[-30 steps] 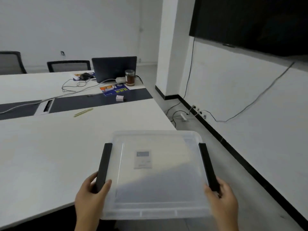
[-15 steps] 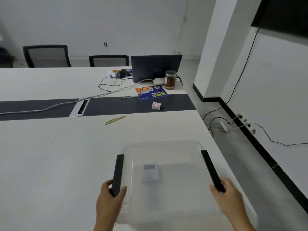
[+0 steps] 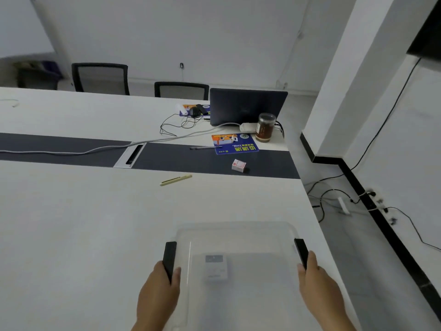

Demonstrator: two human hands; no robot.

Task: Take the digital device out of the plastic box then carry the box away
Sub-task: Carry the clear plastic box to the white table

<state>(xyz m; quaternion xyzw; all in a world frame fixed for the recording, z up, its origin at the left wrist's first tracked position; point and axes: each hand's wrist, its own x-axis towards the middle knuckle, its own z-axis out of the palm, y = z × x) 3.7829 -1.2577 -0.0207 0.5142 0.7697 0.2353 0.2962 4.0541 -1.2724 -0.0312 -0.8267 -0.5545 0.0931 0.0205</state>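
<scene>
The left hand (image 3: 158, 296) was clamped around the black left handle (image 3: 170, 258) of the clear plastic box (image 3: 238, 271), and the right hand (image 3: 318, 286) gripped the right handle (image 3: 301, 252). The box sat at the near right corner of the white table (image 3: 71, 235), with a small digital device (image 3: 216, 268) showing through its lid. Farther off lay a yellow pen (image 3: 175, 180).

Table (image 3: 71, 235) bare ahead to pen (image 3: 175, 180); clutter further back by laptop (image 3: 248, 107).
</scene>
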